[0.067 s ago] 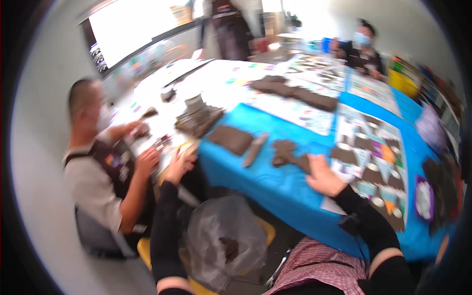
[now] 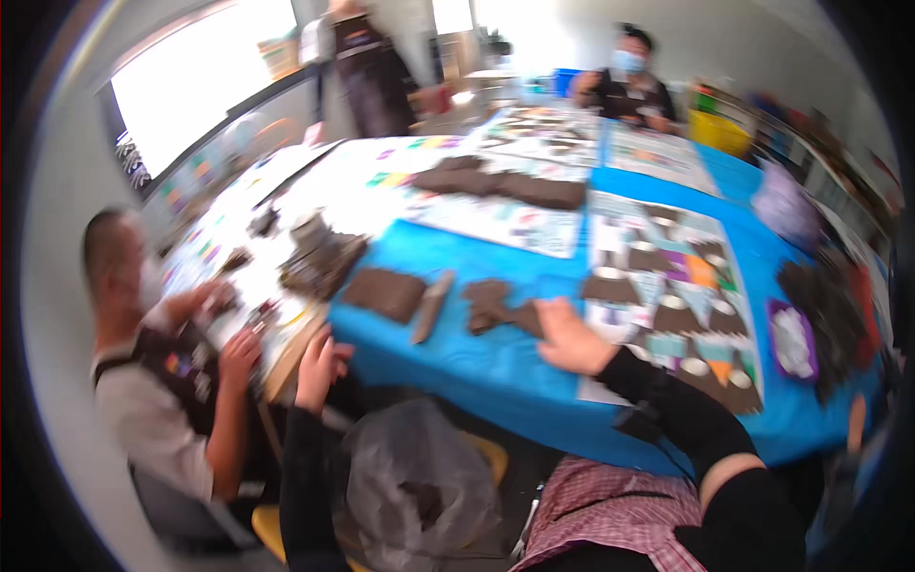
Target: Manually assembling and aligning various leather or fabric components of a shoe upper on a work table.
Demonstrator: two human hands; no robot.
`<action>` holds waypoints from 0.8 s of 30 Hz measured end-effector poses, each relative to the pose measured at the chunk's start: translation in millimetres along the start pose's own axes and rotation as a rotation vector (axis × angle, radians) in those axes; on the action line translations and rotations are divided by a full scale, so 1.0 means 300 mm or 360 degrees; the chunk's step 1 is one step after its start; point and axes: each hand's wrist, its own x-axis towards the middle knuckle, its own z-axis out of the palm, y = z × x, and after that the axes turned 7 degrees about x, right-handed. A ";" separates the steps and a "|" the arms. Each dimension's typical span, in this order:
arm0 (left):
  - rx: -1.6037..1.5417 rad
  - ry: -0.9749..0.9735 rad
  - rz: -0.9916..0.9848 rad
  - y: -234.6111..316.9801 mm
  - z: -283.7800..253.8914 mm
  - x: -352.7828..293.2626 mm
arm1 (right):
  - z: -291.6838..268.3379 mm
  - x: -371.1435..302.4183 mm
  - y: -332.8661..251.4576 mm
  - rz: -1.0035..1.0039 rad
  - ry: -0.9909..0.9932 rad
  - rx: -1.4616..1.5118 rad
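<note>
My right hand (image 2: 575,340) is over the blue-covered table, its fingers closed on the end of a dark brown clay strip (image 2: 524,316). A crumpled clay lump (image 2: 484,303) adjoins that strip on the left. Further left lie a long, narrow grey-brown piece (image 2: 434,307) and a flat rectangular clay slab (image 2: 384,294). My left hand (image 2: 322,370) hangs by the table's left corner, fingers loosely bent and apart, with nothing visible in it. Blur hides fine detail.
Small brown clay shapes with pale round tops (image 2: 673,316) cover a printed sheet at right. A long clay roll (image 2: 500,187) lies further back. A clear plastic bag (image 2: 419,477) sits on a yellow stool below. A seated co-worker (image 2: 157,353) works close on my left.
My view has swung right, so the scene sits further left. My left hand has drawn back slightly from the table corner. My right hand stays at the clay strip.
</note>
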 end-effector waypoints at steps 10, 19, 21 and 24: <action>0.0473 -0.0298 0.0868 0.253 0.729 -0.459 | 0.020 0.048 -0.058 0.0141 0.0040 0.0055; 0.1291 -0.0154 0.1110 0.239 0.812 -0.491 | 0.001 0.069 -0.091 0.0195 -0.0029 -0.0165; 0.1258 -0.0118 0.1168 0.233 0.846 -0.482 | 0.000 0.058 -0.059 0.0145 0.0060 -0.0185; 0.1227 -0.0007 0.1112 0.225 0.858 -0.496 | 0.006 0.069 -0.072 0.0073 0.0093 -0.0214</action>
